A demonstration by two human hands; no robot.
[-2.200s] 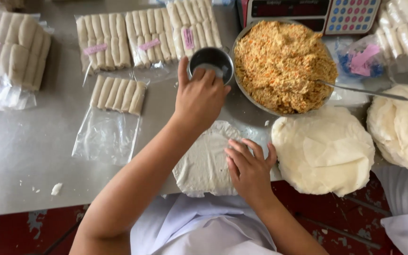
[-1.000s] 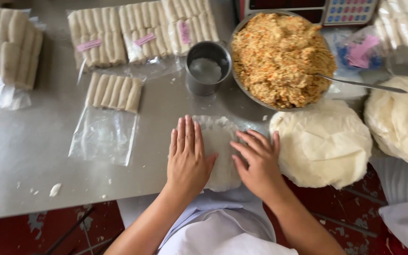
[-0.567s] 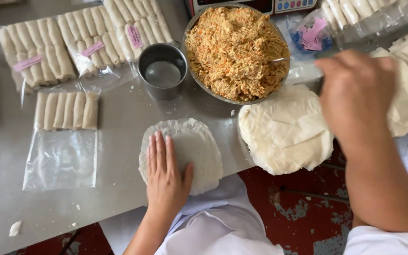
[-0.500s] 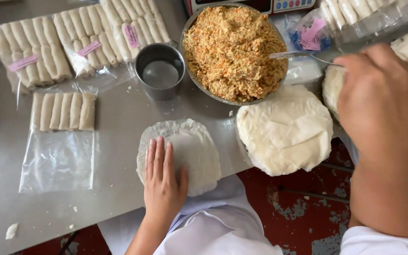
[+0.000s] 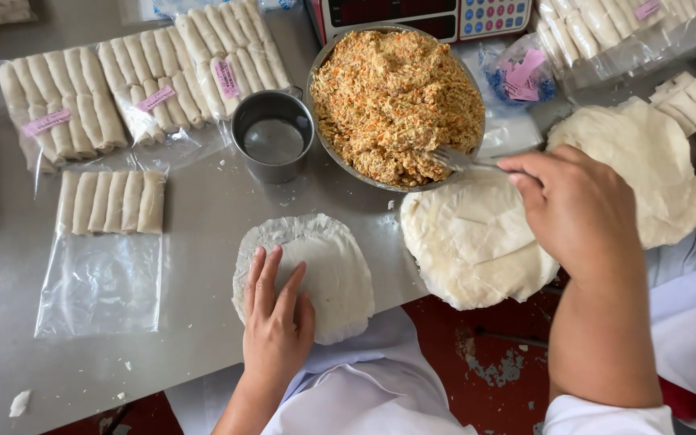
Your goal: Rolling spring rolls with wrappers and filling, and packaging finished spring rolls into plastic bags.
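Your left hand [image 5: 277, 322] lies flat, fingers together and extended, pressing a single round wrapper [image 5: 308, 274] onto the grey table [image 5: 195, 201] near its front edge. Your right hand [image 5: 577, 211] is closed on the handle of a fork [image 5: 465, 161], whose tines sit in the shredded filling in the metal bowl [image 5: 396, 101].

The wrapper looks thin, limp and easily torn: hold it down with a flat palm and lift it by its edge, not by its centre. The filling appears loose and crumbly, likely to spill from the fork. The stack of wrappers [image 5: 473, 242] overhangs the table edge, and its far rim is hidden under the bowl. Most of the fork handle is concealed by your hand. The small metal cup [image 5: 271, 145] holds a pale liquid of uncertain kind. At the right border a second wrapper pile [image 5: 654, 169] and another person's arm are cut off.
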